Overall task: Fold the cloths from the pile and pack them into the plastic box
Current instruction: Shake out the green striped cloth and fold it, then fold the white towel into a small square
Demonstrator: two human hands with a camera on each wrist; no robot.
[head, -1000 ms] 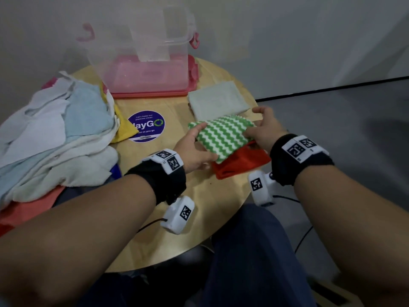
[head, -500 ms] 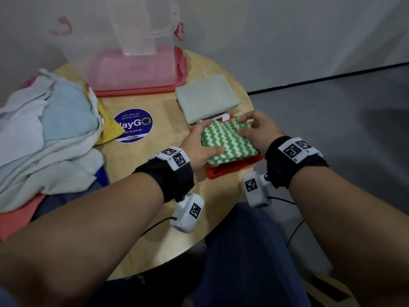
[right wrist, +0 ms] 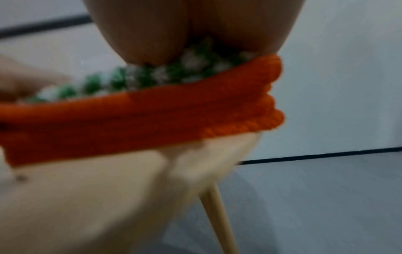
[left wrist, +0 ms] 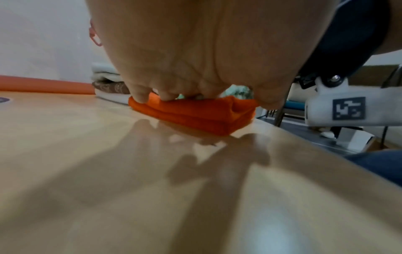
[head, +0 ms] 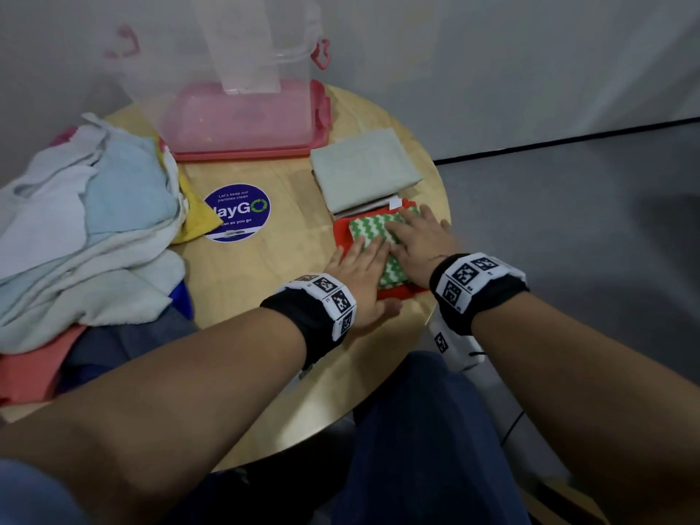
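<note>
Both my hands are flat on the green zigzag cloth point(head: 373, 236) right now, fingers straight, pressing down and grasping nothing. My left hand point(head: 360, 276) covers the near part of it, with the little finger reaching onto the orange cloth point(head: 342, 231) underneath. My right hand point(head: 420, 240) lies just beside it on the far part, the two hands touching side by side. From the left wrist view the fingertips point(left wrist: 141, 96) sit on the orange fold and a bit of green peeks out behind them. The right wrist view is blurred, but the green cloth point(right wrist: 152, 75) is squashed under my palm there, on top of the thick orange stack point(right wrist: 139, 118).

This little stack sits at the right edge of the round wooden table point(head: 265, 289) (its corner hangs slightly over the rim). Just beyond it, touching its far side, lies a folded grey-green cloth point(head: 363, 168) on top of other folded ones.

The plastic box point(head: 227, 70) stands at the far edge, clear walls, set on its pink lid point(head: 246, 142); I cannot tell what is inside.

The pile of unfolded cloths point(head: 83, 229) sprawls along the left edge, white, pale blue, yellow and salmon. A round purple sticker point(head: 236, 214) sits between the pile and my stack.
</note>
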